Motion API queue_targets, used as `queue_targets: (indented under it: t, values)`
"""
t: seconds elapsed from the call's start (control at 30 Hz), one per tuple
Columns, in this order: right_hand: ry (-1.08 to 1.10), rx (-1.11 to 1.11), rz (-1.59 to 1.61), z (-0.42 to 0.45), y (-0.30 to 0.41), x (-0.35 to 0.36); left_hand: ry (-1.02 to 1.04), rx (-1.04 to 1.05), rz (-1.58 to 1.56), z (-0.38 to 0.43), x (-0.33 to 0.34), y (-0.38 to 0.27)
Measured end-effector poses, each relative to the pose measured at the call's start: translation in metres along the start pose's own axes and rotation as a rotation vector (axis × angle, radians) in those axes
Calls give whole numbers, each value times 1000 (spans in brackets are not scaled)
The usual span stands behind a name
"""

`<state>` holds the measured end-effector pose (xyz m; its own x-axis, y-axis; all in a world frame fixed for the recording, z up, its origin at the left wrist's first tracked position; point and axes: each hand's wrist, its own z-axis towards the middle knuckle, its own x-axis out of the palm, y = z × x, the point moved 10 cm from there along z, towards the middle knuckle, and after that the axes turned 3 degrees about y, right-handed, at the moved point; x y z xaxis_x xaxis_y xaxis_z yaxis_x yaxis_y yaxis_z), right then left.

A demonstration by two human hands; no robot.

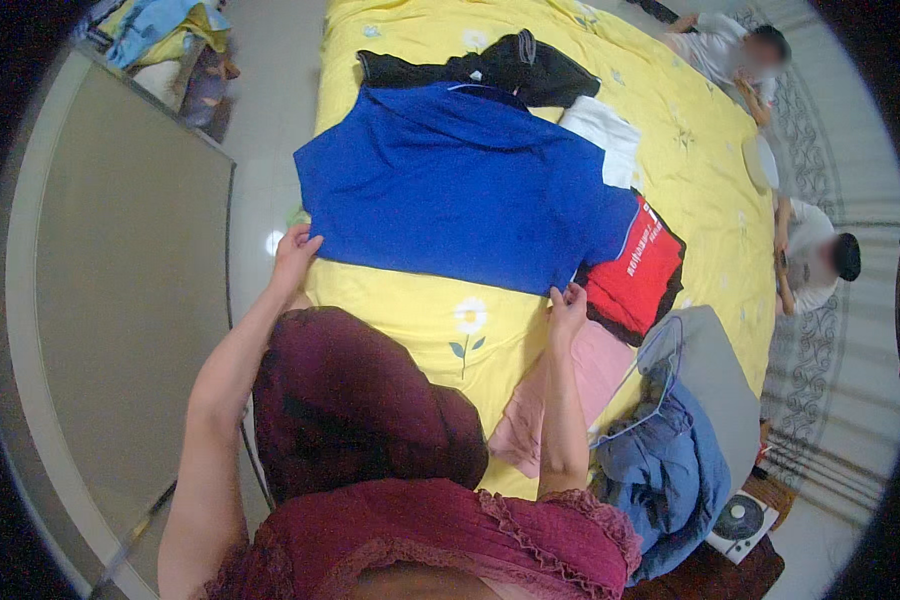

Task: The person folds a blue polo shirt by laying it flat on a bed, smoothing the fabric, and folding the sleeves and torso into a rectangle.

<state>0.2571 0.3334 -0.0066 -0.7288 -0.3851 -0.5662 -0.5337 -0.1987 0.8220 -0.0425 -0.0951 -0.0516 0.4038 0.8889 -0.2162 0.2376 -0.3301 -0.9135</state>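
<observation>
A blue short-sleeved shirt lies spread on a bed with a yellow floral sheet. My left hand pinches the shirt's near left corner between thumb and fingers. At the near right corner of the same edge, my right hand grips the cloth. The edge between my hands runs nearly straight. Beyond the shirt, and partly covered by it, is a dark garment. A red and black garment bearing writing lies right of my right hand, partly under the blue sleeve.
Folded white cloth and pink cloth lie on the bed. At right are a hanger, blue clothing and a grey pillow-like item. Two people sit beyond the bed's right edge. A large panel stands at left.
</observation>
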Motion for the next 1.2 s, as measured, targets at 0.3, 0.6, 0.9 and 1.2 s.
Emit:
queue_targets:
  t: [0.3,0.6,0.9,1.2]
  values:
    - [-76,-74,193,23,-24,-27,98,-134,-246,-8,-11,-21]
    - [43,-358,-598,-26,62,-8,17,95,632,-24,-38,-3]
    - [212,-927,-538,14,194,159,197,284,85,60,74,-86]
    - [372,-775,-470,103,205,183,313,-135,-304,115,130,-108]
